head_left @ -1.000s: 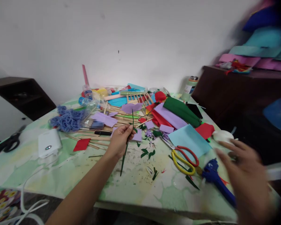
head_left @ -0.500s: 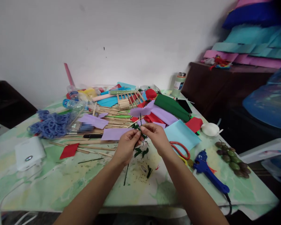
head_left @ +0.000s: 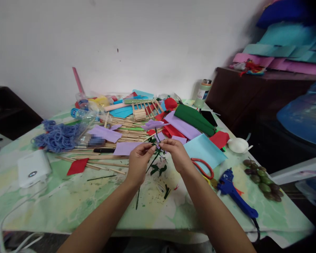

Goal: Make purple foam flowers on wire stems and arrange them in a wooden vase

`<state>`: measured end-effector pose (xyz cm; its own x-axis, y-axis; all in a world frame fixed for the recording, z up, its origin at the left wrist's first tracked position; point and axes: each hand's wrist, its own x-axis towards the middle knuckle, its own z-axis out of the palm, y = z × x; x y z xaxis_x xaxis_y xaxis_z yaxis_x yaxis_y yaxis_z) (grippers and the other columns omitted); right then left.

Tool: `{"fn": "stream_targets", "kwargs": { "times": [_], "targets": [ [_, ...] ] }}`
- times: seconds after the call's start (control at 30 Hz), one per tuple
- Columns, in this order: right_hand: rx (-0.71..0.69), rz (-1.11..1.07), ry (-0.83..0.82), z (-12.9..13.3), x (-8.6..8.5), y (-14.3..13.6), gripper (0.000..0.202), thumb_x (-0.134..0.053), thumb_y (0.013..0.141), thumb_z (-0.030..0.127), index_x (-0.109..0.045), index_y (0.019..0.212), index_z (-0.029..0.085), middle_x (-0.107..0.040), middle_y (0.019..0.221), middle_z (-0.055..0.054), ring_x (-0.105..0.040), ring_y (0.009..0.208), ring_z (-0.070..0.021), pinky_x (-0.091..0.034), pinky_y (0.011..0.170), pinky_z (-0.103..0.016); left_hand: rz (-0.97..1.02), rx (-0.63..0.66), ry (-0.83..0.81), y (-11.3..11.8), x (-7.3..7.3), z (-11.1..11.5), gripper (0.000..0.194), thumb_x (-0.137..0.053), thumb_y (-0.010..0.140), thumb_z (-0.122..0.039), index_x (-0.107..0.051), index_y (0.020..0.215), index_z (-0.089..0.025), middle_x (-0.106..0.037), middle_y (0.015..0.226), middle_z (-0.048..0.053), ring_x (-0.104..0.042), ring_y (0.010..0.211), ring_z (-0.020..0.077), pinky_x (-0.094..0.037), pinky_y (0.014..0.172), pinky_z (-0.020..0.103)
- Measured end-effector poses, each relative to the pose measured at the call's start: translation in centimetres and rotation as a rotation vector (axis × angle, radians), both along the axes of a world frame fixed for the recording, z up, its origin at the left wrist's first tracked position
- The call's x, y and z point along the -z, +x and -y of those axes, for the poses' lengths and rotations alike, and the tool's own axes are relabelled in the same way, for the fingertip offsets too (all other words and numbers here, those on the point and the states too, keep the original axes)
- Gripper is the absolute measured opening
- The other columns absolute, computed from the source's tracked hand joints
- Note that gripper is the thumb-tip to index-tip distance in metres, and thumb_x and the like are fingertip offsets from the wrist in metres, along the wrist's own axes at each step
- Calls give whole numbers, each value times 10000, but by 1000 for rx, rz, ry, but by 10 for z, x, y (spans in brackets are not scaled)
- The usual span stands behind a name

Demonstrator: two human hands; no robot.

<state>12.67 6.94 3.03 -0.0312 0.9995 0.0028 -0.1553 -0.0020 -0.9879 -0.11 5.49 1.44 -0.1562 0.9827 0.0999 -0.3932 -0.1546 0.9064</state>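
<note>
The left hand and right hand are closed, fingertips pinching a thin dark green stem above the worktop's middle. Smooth wooden sticks and flat purple sheets crowd behind; the right forearm partly hides red-handled scissors; a blue plastic glue gun lies towards the front right corner

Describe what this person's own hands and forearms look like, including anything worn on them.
The left hand and right hand are ungloved, with slim fingers. No ring, watch or bracelet is visible on either. The left forearm and right forearm show no sleeves, cables or clear markings. The fingernails are too small to judge.
</note>
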Motion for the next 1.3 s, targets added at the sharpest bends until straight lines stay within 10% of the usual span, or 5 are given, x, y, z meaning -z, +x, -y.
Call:
{"fn": "stream_targets", "kwargs": {
  "times": [0.33, 0.53, 0.77, 1.3],
  "targets": [
    [161, 496, -53, -29, 51, 42, 143, -581, 616, 282, -576, 527, 170, -476, 487, 15, -427, 536, -145, -324, 587, -286, 293, 215, -276, -5, -10, -4, 259, -802, 546, -147, -610, 719, -130, -617, 684, -19, -572, 614, 53, -472, 621, 161],
    [364, 659, 196, -11, 39, 37, 182, -585, 732, 307, -669, 821, 173, -634, 899, -88, -513, 918, -243, -349, 841, -349, 231, 236, -288, -4, 7, -8, 267, -810, 554, -189, -612, 724, -137, -609, 678, -24, -567, 616, 48, -467, 614, 147],
    [-13, 180, 90, 18, 34, -1, 313, -578, 774, 463, -609, 707, 159, -563, 678, -9, -495, 668, -155, -387, 632, -269, 196, 175, -230, -1, 20, -8, 274, -828, 530, -235, -631, 701, -151, -636, 682, -28, -566, 666, 61, -453, 696, 178],
    [-1, 105, -44, 15, 32, 6, 188, -624, 668, 347, -573, 644, 169, -496, 588, 28, -431, 578, -124, -326, 576, -257, 154, 202, -251, -12, 22, -12, 209, -686, 622, -214, -714, 823, -162, -663, 843, 43, -566, 796, 135, -410, 711, 233]
  ]
}}
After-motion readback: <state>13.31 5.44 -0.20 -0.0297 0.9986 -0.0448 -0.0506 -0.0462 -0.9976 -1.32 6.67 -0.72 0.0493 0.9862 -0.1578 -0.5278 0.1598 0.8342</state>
